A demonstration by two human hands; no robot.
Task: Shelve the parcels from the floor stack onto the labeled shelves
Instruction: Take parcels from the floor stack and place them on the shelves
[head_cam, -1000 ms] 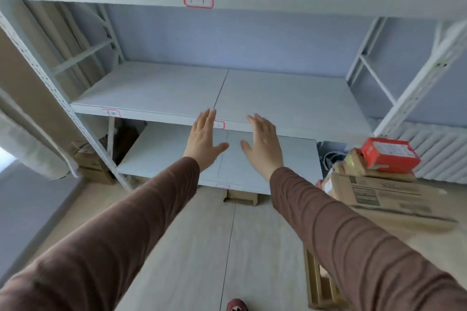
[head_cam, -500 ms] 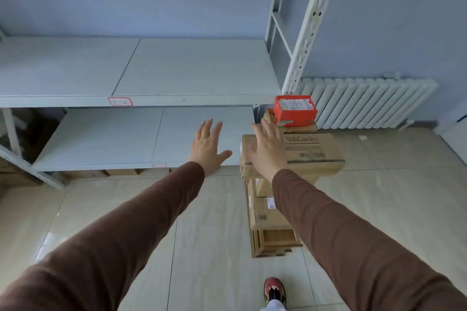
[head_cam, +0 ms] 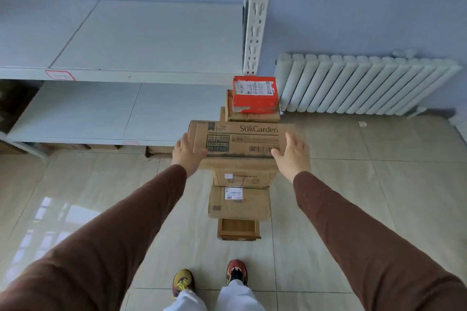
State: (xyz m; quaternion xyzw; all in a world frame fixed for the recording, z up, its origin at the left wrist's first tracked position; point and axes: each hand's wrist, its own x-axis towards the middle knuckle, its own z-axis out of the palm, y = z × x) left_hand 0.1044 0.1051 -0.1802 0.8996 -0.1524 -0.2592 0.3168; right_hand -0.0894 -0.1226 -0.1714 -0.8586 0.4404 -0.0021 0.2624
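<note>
Both hands open, my left hand (head_cam: 188,155) and right hand (head_cam: 293,156) flanking the SukGarden box (head_cam: 242,139) at frame centre atop the floor stack (head_cam: 238,203). I'd squeeze both ends evenly, lift level.

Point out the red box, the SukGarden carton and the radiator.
red box (head_cam: 255,102): head view, on its red front face.
SukGarden carton (head_cam: 242,139): head view, middle of its printed top.
radiator (head_cam: 366,83): head view, on its middle fins.
</note>
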